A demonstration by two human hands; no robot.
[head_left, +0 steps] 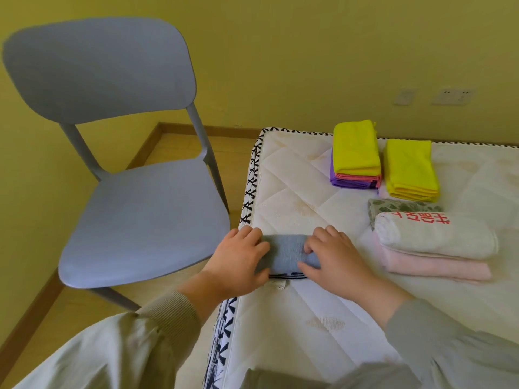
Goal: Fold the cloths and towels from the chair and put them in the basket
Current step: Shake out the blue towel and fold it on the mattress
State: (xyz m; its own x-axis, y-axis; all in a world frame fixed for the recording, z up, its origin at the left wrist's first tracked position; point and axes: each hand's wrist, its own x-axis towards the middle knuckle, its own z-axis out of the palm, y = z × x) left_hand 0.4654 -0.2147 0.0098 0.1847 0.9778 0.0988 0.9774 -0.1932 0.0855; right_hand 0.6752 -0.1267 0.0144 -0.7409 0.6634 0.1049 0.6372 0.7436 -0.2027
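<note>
A small grey-blue towel point(285, 252) lies rolled or folded on the white quilted mattress point(295, 178) near its left edge. My left hand point(238, 259) grips its left end and my right hand point(334, 259) grips its right end, with thumbs under its near side. The grey plastic chair point(140, 220) stands to the left with nothing on its seat. Folded cloths lie further right: a yellow cloth on pink and purple ones point(355, 153), a second yellow cloth point(410, 169), and a white towel with red characters point(432, 237) on a pink towel point(438, 266).
A leaf-patterned cloth point(393, 206) lies behind the white towel. The mattress has a black-and-white patterned border point(251, 186). Yellow walls enclose the corner, with wall sockets point(452, 96) at the right. Wooden floor point(168, 147) lies under the chair. No basket is in view.
</note>
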